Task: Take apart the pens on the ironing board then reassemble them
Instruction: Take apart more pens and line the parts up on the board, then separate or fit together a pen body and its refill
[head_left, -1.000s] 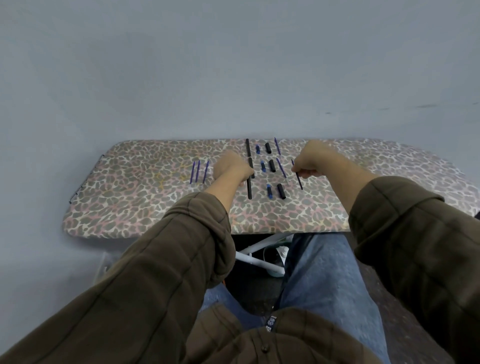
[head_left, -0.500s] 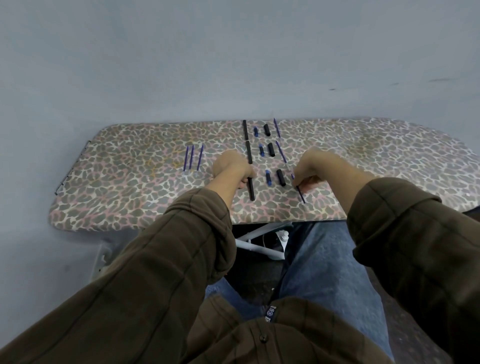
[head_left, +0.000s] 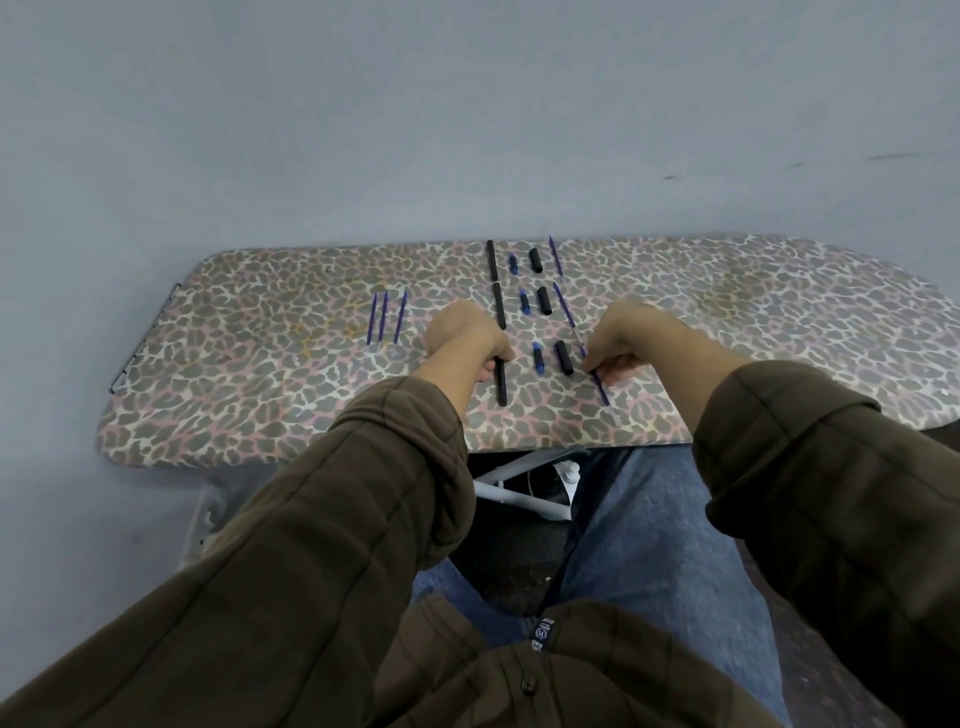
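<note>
Your left hand (head_left: 465, 338) curls round a black barrel (head_left: 502, 387) at the middle of the ironing board (head_left: 260, 395), and your right hand (head_left: 628, 338) pinches a thin blue refill (head_left: 601, 388) there. Black caps (head_left: 563, 357) lie mid-board too; three spare refills (head_left: 384, 318) lie toward the board's left end.
</note>
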